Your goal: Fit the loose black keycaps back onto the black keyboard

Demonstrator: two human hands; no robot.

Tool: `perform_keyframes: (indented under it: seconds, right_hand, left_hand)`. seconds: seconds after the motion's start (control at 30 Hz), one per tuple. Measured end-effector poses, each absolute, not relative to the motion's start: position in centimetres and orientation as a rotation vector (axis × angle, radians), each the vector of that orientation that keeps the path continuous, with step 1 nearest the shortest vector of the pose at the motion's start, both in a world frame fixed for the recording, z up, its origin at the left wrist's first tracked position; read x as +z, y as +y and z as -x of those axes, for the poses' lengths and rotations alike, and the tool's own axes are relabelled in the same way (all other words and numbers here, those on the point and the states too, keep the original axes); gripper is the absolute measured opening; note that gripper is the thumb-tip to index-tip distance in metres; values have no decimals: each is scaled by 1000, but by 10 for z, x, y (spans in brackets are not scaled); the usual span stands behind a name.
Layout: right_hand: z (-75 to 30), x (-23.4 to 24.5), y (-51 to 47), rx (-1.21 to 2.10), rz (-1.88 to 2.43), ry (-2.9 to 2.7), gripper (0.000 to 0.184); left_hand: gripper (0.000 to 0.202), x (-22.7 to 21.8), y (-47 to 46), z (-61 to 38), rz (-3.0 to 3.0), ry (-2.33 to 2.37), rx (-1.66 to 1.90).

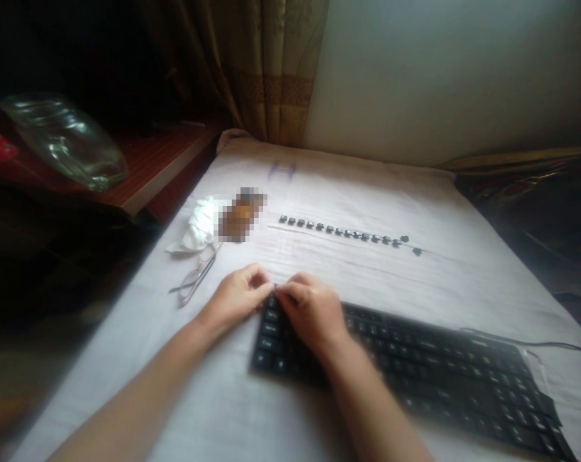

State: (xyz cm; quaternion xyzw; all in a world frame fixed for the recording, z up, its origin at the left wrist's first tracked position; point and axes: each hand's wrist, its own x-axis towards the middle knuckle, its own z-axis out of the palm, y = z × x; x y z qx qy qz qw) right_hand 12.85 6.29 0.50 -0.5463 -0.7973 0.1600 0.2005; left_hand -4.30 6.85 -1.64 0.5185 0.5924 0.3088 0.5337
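A black computer keyboard (429, 369) lies at a slant across the cloth, part of it hidden under my right forearm. Over its far left corner, my left hand (240, 292) is closed in a pinch. My right hand (315, 311) meets it there, fingers also pinched, covering some keys. Whatever small piece is between the fingertips is too small to make out. Beyond the keyboard, several loose black keycaps (339, 230) form a row, and two dark pieces (417, 251) sit by its right end.
Eyeglasses (194, 282), a crumpled white cloth or tissue (199, 224) and a blurred-out brown item (242, 217) lie to the left. A glass jar (72, 141) is on a wooden surface (168, 160) at the far left. The keyboard's cable (526, 340) trails right.
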Motion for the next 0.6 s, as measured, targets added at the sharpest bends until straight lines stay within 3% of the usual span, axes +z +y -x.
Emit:
perform_keyframes:
  seconds: [0.27,0.6]
  right_hand:
    - [-150,10,72,749,1374,-1936,12]
    - [-156,30,122,297,1676,-2095,15]
  left_hand:
    - [33,-10,74,50,-1170,1393,725]
    - [43,-16,80,51,-1143,1369,1026]
